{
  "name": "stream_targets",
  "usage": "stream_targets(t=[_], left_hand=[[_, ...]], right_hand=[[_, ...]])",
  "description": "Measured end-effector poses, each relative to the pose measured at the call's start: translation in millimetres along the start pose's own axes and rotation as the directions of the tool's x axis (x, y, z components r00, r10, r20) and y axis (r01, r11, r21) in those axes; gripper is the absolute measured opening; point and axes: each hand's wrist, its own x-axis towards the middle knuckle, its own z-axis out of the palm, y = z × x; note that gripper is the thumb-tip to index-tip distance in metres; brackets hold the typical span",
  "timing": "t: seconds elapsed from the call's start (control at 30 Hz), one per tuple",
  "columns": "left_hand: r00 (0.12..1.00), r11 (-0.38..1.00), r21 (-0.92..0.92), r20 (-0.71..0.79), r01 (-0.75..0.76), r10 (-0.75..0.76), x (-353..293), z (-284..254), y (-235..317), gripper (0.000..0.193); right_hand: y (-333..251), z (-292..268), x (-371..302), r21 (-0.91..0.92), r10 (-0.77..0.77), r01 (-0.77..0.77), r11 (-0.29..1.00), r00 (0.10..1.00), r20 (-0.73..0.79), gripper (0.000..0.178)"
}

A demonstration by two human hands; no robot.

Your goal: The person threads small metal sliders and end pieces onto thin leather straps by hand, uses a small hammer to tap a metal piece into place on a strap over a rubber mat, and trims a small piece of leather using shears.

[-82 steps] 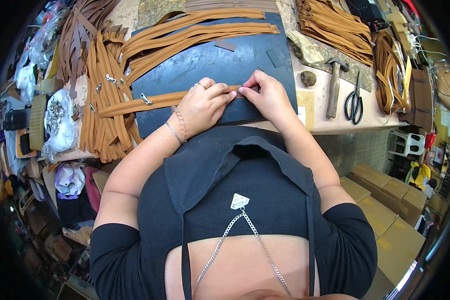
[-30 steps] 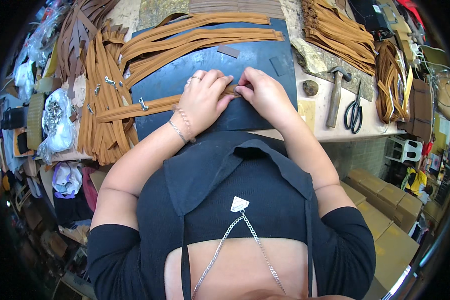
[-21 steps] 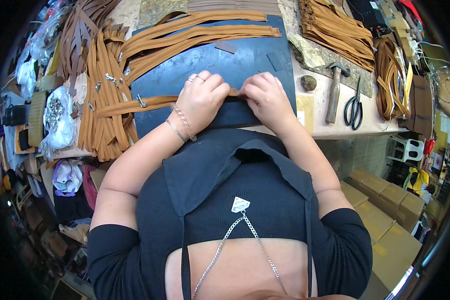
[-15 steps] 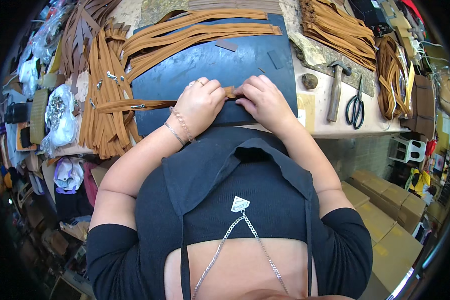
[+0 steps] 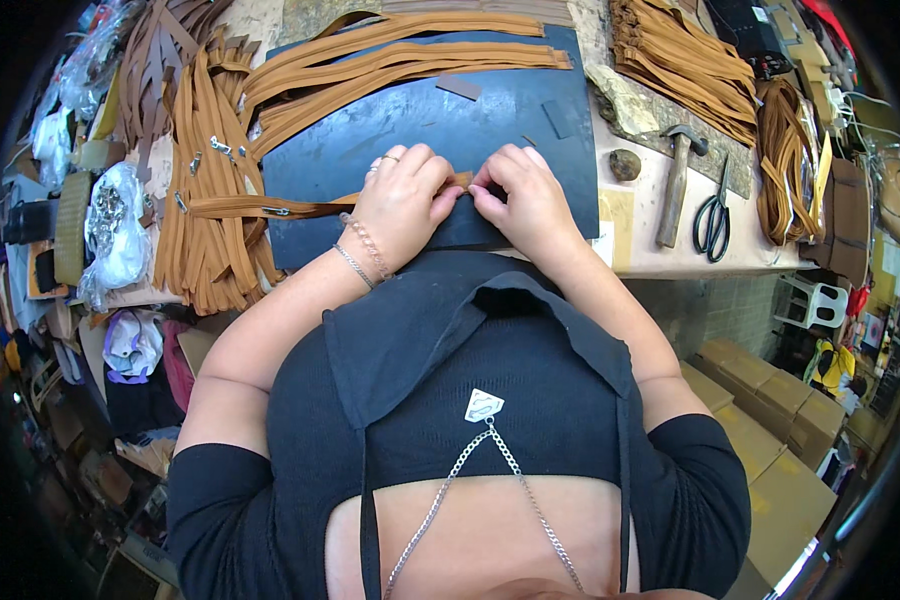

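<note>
A tan zipper (image 5: 232,207) with a silver slider lies across the black board (image 5: 350,235) and runs under my left hand (image 5: 395,205). That hand is closed on the zipper close to its right end, thumb against forefinger. My right hand (image 5: 532,205) pinches at the same end, its thumb and forefinger meeting the tip of the tape. Fingers mostly hide the tip, so any small piece there cannot be made out. Beyond both hands, a brown rectangular patch (image 5: 459,87) and a dark patch (image 5: 558,118) lie on the board.
More tan zippers (image 5: 410,58) stretch over the board's far part. A thick zipper bundle (image 5: 215,250) hangs at the left edge, with a bag of metal sliders (image 5: 118,225) beside it. To the right are a hammer (image 5: 676,190), a round stone (image 5: 624,165) and black scissors (image 5: 712,225).
My right hand has shifted slightly, its fingers more bent and the thumb drawn up toward the zipper end. My left thumb now shows at the tape. The view has moved a little.
</note>
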Motion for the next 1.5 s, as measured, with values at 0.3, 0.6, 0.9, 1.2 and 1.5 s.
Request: stream_targets(t=[0.3,0.6,0.9,1.2,1.5], left_hand=[[0.999,0.999,-0.037,-0.045,0.003,-0.004,-3,7,-3,0.022],[0.985,0.990,-0.069,-0.132,-0.122,0.112,-3,4,-9,0.010],[0.987,0.991,0.004,-0.087,-0.135,0.135,-5,4,-13,0.010],[0.965,0.956,0.133,0.025,-0.262,0.261,-5,-4,-16,0.029],[0.953,0.930,0.216,0.013,-0.298,0.302,-11,-5,-13,0.035]], right_hand=[[-12,-7,9,0.134,0.140,-0.143,0.981,0.990,0.030,0.015],[-7,-6,4,0.004,0.044,-0.044,0.999,0.999,0.014,0.009],[-1,-7,-5,-0.187,-0.174,0.184,0.965,0.982,0.074,0.015],[8,-12,-18,-0.094,-0.072,0.066,0.993,0.996,-0.060,0.020],[-5,-13,-4,0.201,0.153,-0.163,0.966,0.986,0.063,0.018]])
